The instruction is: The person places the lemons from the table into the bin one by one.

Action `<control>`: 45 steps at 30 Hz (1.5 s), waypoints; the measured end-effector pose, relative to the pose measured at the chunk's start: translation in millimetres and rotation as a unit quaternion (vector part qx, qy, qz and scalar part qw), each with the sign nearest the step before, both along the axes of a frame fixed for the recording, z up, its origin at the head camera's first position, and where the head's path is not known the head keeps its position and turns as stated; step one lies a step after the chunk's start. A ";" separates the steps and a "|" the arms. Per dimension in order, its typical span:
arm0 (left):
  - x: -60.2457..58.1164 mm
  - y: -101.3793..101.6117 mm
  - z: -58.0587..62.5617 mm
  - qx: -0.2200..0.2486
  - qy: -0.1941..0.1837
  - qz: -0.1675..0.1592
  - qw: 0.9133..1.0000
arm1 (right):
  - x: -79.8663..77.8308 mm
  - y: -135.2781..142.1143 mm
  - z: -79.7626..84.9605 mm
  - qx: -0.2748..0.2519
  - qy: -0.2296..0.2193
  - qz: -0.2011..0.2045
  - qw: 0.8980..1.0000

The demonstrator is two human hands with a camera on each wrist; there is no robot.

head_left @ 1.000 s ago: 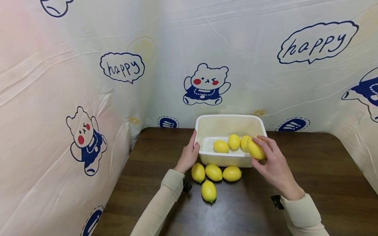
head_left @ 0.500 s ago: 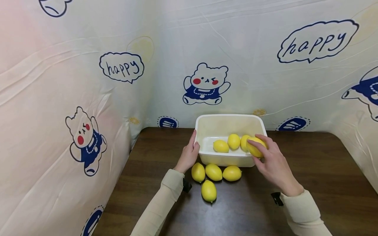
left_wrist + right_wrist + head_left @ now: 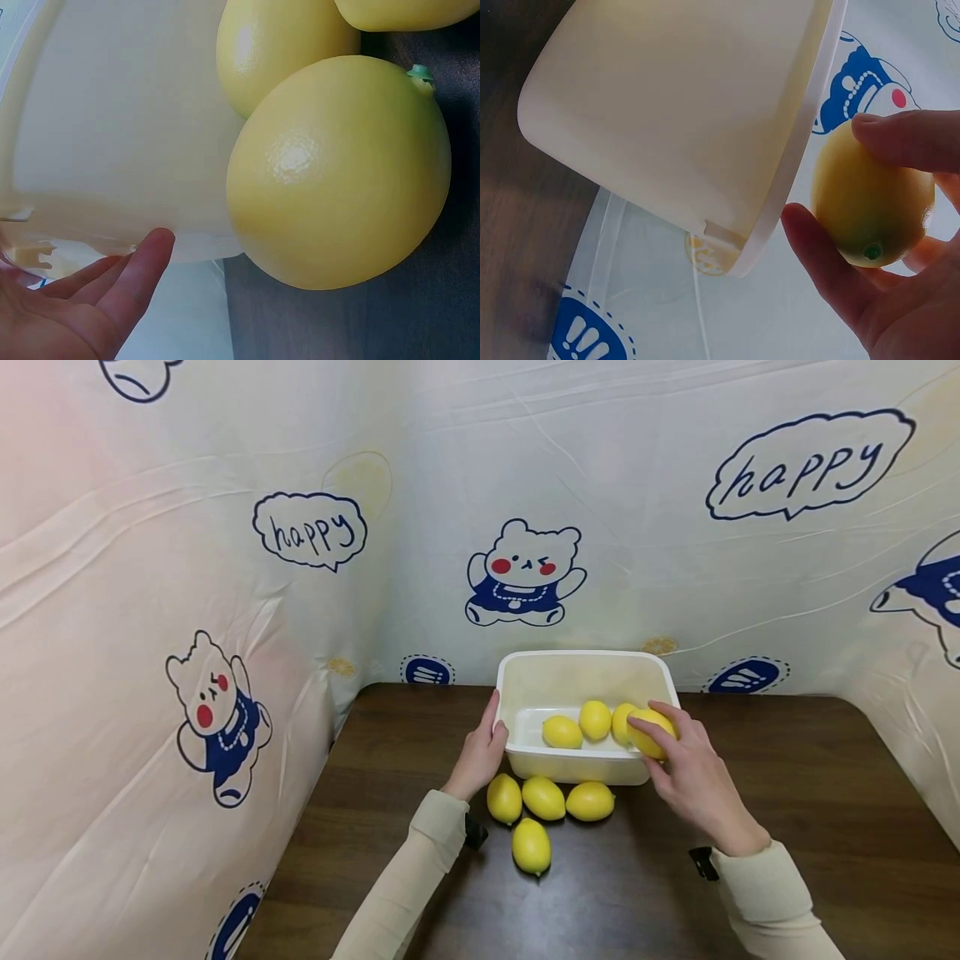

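As right hand (image 3: 697,785) holds lemon (image 3: 651,732), tilted flatter, bin (image 3: 573,768) unmoved

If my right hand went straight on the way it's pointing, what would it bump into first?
Probably the white tub's near rim, right by a fingertip of your right hand. If it clears that, the held lemon would likely meet the nearest lemon inside; depth is hard to judge.

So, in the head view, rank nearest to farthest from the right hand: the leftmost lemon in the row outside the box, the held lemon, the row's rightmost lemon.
1. Held lemon: in the right hand.
2. Rightmost lemon: leftward, on the table.
3. Leftmost lemon: near the left hand.
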State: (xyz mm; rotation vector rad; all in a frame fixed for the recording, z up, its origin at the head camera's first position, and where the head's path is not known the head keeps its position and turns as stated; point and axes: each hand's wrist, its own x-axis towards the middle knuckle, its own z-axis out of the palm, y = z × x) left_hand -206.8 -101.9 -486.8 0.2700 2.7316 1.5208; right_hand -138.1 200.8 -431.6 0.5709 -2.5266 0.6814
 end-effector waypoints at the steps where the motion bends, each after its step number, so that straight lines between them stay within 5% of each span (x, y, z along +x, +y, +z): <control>1: -0.1 0.0 -0.1 0.000 -0.001 0.000 1.000 | -0.2 0.0 -0.4 0.000 0.000 0.001 1.000; 45: 1.4 1.3 3.4 0.002 -0.011 0.002 1.000 | -4.7 0.8 -3.8 -0.019 -0.031 0.000 0.999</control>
